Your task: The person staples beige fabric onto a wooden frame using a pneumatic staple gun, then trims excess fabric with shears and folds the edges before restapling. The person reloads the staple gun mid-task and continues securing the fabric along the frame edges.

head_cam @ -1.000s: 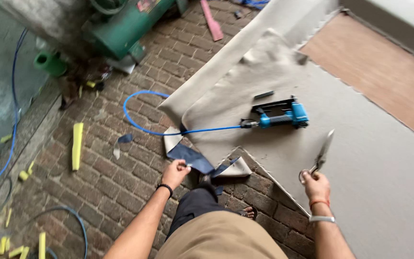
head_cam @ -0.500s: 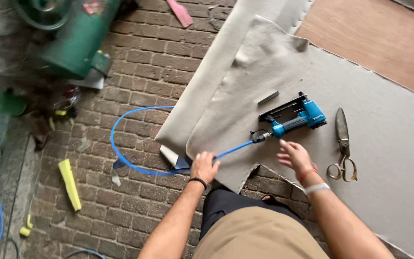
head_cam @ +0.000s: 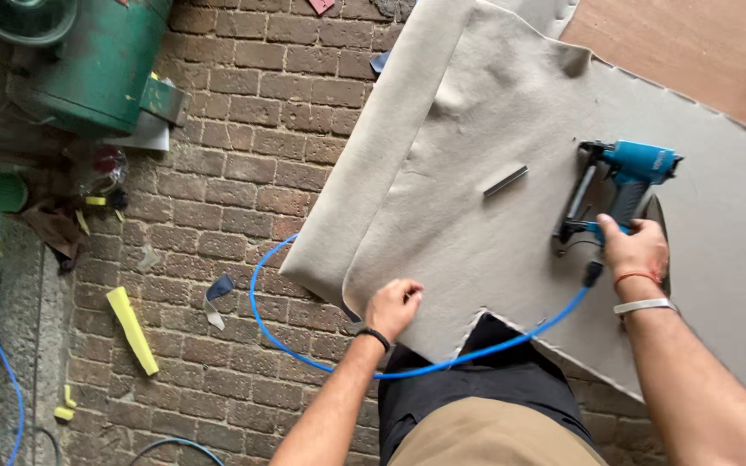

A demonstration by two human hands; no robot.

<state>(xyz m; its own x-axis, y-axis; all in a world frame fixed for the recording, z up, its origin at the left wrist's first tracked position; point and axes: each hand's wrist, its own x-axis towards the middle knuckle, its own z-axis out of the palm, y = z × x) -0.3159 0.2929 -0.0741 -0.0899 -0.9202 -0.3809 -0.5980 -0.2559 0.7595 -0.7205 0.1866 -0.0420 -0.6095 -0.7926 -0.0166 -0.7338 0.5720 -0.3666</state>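
Kneeling worker: seen from above, both bare hands down on a sheet of grey felt fabric [head_cam: 511, 250] spread over a brick floor [head_cam: 243, 173]
Right hand [head_cam: 636, 250]: fingers curled round the handle of a blue pneumatic stapler [head_cam: 623, 185] — a holding grip, thumb side toward the body
Stapler: lies on the fabric, its blue head just beyond the fingertips, its black magazine to the left of them
Air hose [head_cam: 321, 358]: blue, joins the tool just below the right palm, then loops under the fabric's edge and out over the bricks past the left hand
Left hand [head_cam: 395, 306]: fingers bent in, knuckles up, pressing on the fabric near its folded edge — whether they pinch the cloth I cannot tell
Staple strip [head_cam: 506, 181]: small metal bar lying on the fabric, well beyond the left fingertips and to the left of the right ones
Scissors [head_cam: 660, 224]: dark blade tip showing just behind the right hand, mostly hidden
Wooden board [head_cam: 701, 52]: brown, far beyond the right fingers
Green machine [head_cam: 97, 69]: far off to the left of the left hand
Yellow scrap [head_cam: 131, 328]: on the bricks, well left of the left wrist
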